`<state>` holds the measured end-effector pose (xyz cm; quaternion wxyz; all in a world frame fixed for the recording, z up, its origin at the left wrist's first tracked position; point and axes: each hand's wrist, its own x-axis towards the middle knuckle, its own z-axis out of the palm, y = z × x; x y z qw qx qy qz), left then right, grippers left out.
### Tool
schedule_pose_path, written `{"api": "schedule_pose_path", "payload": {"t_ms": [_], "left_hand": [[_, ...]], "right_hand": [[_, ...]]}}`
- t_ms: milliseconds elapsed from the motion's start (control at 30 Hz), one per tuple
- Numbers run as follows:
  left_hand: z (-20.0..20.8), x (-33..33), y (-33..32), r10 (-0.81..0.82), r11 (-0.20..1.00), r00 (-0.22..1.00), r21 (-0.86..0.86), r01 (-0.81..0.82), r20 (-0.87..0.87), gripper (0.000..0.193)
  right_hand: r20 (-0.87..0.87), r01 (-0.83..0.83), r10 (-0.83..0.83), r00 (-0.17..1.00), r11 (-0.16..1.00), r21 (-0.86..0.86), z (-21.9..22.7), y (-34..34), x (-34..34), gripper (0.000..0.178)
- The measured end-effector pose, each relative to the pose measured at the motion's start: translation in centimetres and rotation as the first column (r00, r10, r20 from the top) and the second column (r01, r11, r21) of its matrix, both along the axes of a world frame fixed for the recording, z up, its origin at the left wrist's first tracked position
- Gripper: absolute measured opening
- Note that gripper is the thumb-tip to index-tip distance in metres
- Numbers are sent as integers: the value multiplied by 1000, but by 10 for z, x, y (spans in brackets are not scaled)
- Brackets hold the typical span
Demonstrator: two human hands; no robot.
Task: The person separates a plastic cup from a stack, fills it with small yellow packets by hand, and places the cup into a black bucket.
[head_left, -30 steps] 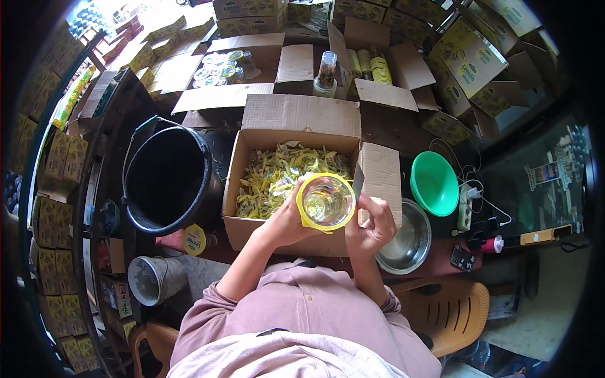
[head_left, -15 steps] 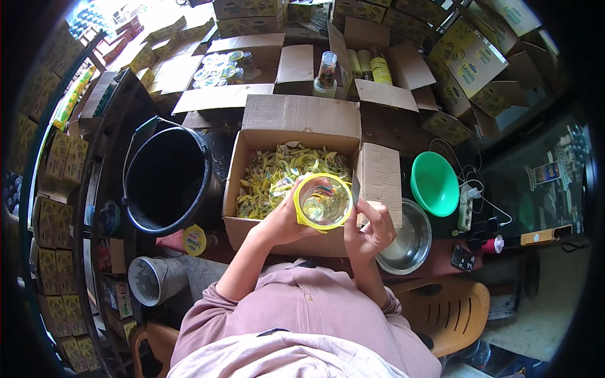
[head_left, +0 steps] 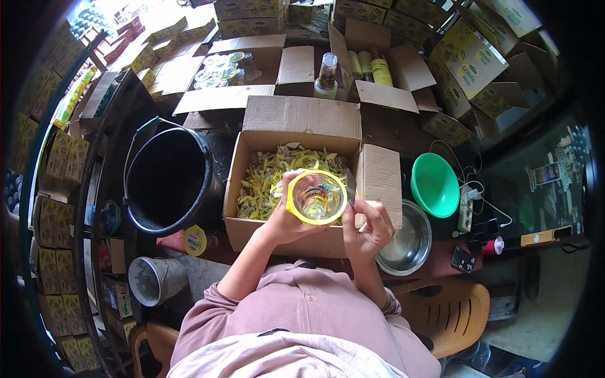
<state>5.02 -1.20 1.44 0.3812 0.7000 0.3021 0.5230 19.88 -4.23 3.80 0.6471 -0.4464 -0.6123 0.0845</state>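
Observation:
A clear plastic cup [head_left: 316, 200] with a yellow rim is tipped so that its mouth faces up toward me. My left hand [head_left: 281, 220] is wrapped around its side. At the cup's right edge, my right hand [head_left: 370, 230] is closed in a pinch on a thin, flat, blade-like strip [head_left: 351, 191]; its exact kind is hard to make out. Both hands are above the near side of an open cardboard box [head_left: 302, 116]. Many yellow trimmed scraps [head_left: 268, 170] fill this box.
Left of the box stands a black bucket [head_left: 211, 183], with a grey bucket [head_left: 170, 280] nearer me. A green bowl [head_left: 435, 184] and a metal basin [head_left: 409, 246] sit to the right. Farther back are an open carton of cups [head_left: 224, 68] and stacked cups [head_left: 326, 75].
The cup has shifted slightly left and up, and its opening has turned a little in my left hand. My right hand stays nearly in place with its strip.

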Motion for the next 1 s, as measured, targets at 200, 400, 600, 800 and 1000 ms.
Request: {"api": "schedule_pose_path", "payload": {"t_ms": [200,400,600,800,1000], "left_hand": [[-15,-4,-1,15,998,994,70,-7,-106,83],[-9,-3,1,-78,983,992,156,93,-101,82],[-13,-4,2,-30,994,998,108,36,-52,80],[-9,-2,-3,-51,978,984,190,84,-169,81],[8,5,-2,-166,965,956,-161,209,242,66]], "right_hand": [[82,21,-25,996,998,53,1,-1,0,25],[46,-33,32,998,999,20,4,3,4,23],[-55,-107,104,993,993,-42,0,-3,6,23],[-26,-102,101,995,994,-35,-5,5,8,22],[-105,22,-28,994,998,-57,4,-1,3,21]]}}
